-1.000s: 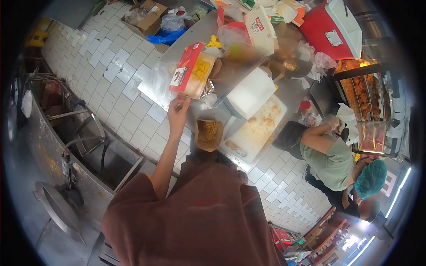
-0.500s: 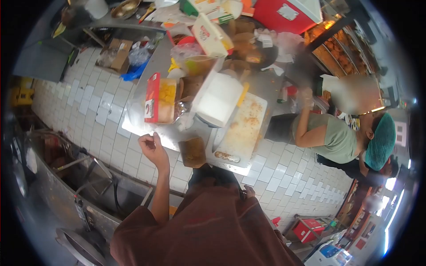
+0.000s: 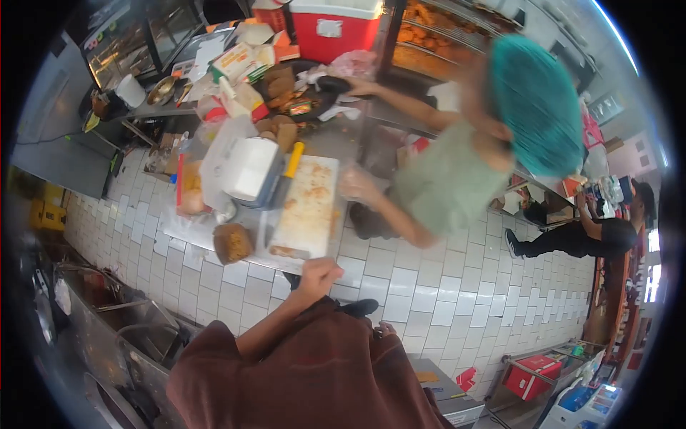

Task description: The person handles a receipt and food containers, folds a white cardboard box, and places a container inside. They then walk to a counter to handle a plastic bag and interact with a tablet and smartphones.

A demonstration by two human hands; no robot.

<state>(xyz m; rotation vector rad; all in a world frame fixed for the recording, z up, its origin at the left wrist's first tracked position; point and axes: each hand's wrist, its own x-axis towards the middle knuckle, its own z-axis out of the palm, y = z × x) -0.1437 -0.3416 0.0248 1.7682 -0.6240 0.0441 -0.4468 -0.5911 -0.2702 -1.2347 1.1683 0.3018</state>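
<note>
My left hand (image 3: 319, 279) is raised in front of me, fingers curled closed, with nothing showing in it. It appears just off the near end of a white cutting board (image 3: 304, 207) smeared with brown crumbs. My right hand (image 3: 384, 329) hangs low by my side, small and partly hidden by my brown top; its fingers look loosely apart and hold nothing visible. A yellow-handled knife (image 3: 293, 161) lies along the board's left edge. Left of the board, a brown cardboard box (image 3: 233, 244) with food inside sits at the table's near edge. Beyond it stands a white and blue tub (image 3: 253, 169).
A co-worker in a green hair net (image 3: 536, 104) stands right of the table, one hand at a black object (image 3: 332, 84). A red cooler (image 3: 336, 32) is at the back. Another person in black (image 3: 600, 229) is farther right. Metal sinks (image 3: 143, 336) are left.
My view has swung right. My left hand has moved right, from beside the cardboard box to near the board's end, its fingers more curled. The co-worker has moved closer, reaching over the table.
</note>
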